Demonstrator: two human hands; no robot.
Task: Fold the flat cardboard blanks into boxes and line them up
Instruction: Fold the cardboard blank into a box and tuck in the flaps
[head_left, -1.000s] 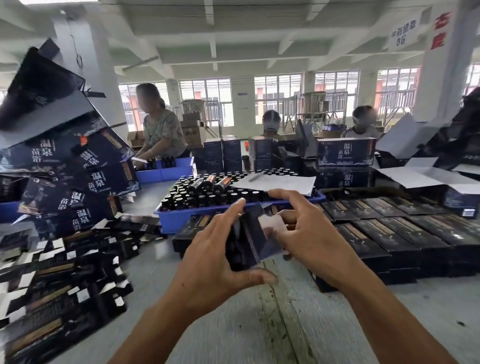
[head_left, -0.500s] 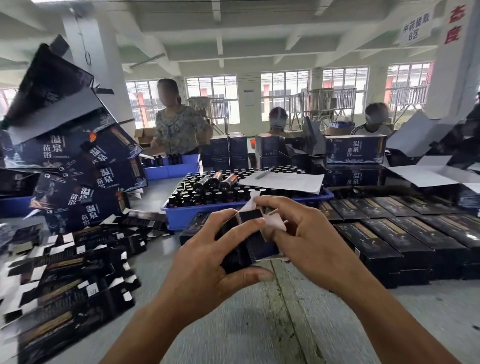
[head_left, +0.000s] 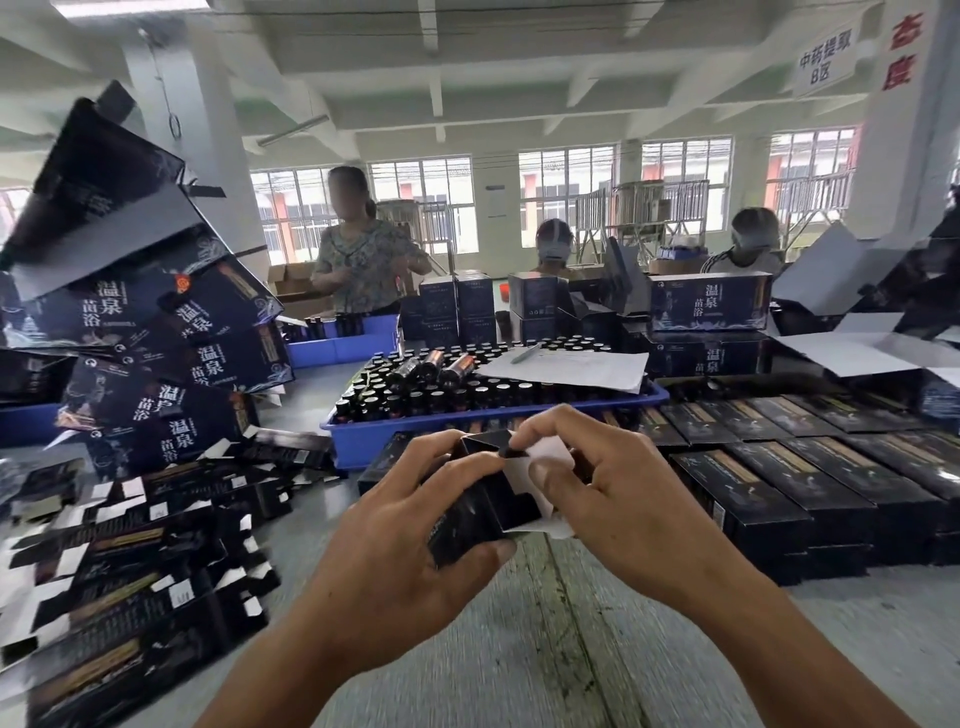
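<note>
A small black cardboard box (head_left: 485, 506) is held above the grey table (head_left: 545, 649) between both hands, its end facing me. My left hand (head_left: 395, 561) grips its body, thumb under the near edge and fingers over the top. My right hand (head_left: 613, 499) pinches the white end flap (head_left: 530, 470) at the box's right end. Flat black blanks (head_left: 130, 561) lie heaped at the left. Folded black boxes (head_left: 810, 467) lie in rows at the right.
A blue tray (head_left: 426, 423) of dark bottles with a paper sheet on top stands behind my hands. Large dark printed cartons (head_left: 156, 332) pile up at the left. Three people work at the far side. More cartons and open white flaps fill the back right.
The box has closed up from an open sleeve. My right fingers have folded the white flap in toward its end, and my left hand has wrapped tighter around it.
</note>
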